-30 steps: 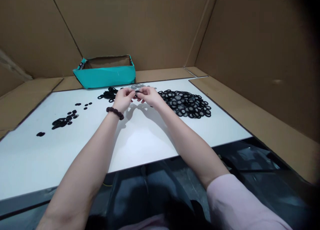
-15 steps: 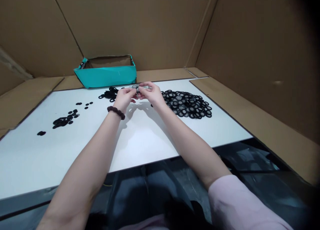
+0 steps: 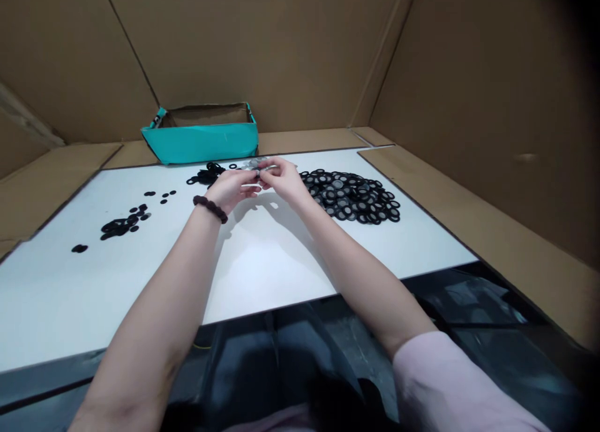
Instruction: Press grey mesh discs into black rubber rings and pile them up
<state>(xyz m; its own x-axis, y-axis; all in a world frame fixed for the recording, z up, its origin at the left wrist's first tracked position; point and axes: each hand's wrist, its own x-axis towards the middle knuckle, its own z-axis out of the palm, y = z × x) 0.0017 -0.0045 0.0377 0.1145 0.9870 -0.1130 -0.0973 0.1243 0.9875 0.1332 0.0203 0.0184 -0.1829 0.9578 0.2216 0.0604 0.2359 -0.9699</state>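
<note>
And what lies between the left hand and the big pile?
The head view shows the right hand there, plus a small piece at the fingertips of the left hand.

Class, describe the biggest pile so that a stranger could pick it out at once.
Start with the white table and go to its right half. Just right of the right hand lies the pile. Unlike the smaller black heaps on the left, it shows many black rings with grey centres.
</note>
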